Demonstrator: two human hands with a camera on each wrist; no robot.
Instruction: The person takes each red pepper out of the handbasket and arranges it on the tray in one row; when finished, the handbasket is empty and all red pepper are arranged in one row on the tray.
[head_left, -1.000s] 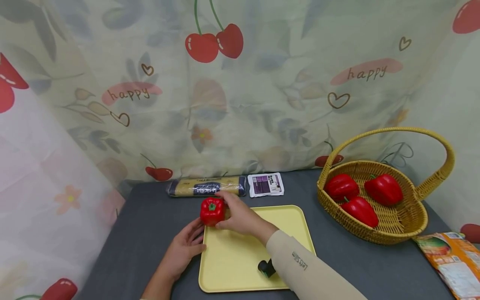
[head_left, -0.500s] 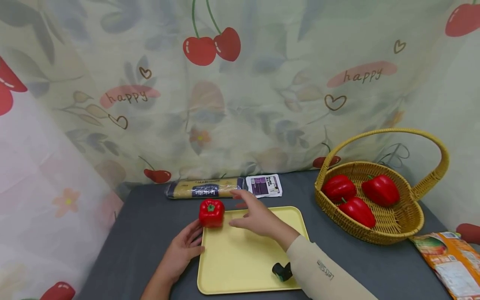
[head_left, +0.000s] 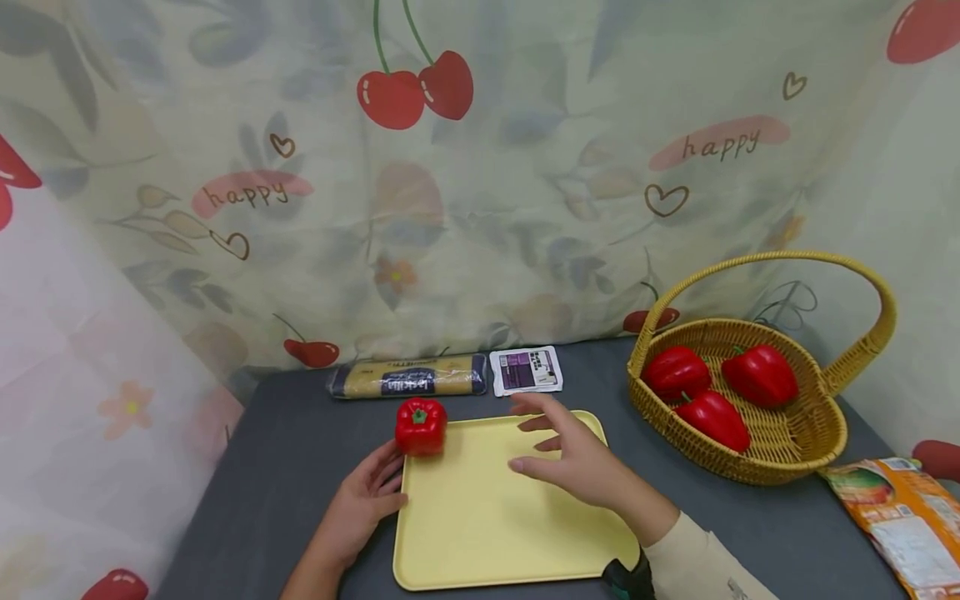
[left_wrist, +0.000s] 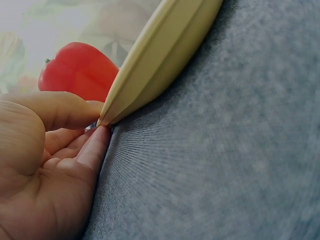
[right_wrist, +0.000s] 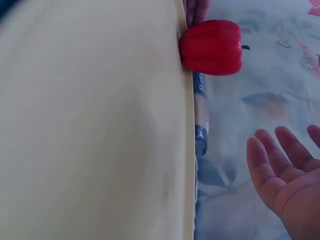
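Note:
A red bell pepper (head_left: 421,427) with a green stem stands upright at the far left corner of the yellow tray (head_left: 495,533). My left hand (head_left: 358,504) holds the tray's left edge. In the left wrist view, its thumb and a finger pinch the rim of the tray (left_wrist: 157,60), with the bell pepper (left_wrist: 77,72) behind. Over the right part of the tray hovers my right hand (head_left: 573,462), fingers spread and holding nothing. The right wrist view shows that hand (right_wrist: 295,185) with its palm apart from the bell pepper (right_wrist: 212,47).
On the right stands a wicker basket (head_left: 787,454) with three red bell peppers inside. A long pack of pasta (head_left: 408,377) and a white and purple packet (head_left: 527,370) lie behind the tray. An orange bag (head_left: 900,517) lies at the right edge of the dark table (head_left: 262,483).
My right hand has let go of the bell pepper and moved right across the tray. The pepper stays at the tray's corner, and my left hand keeps its place at the edge.

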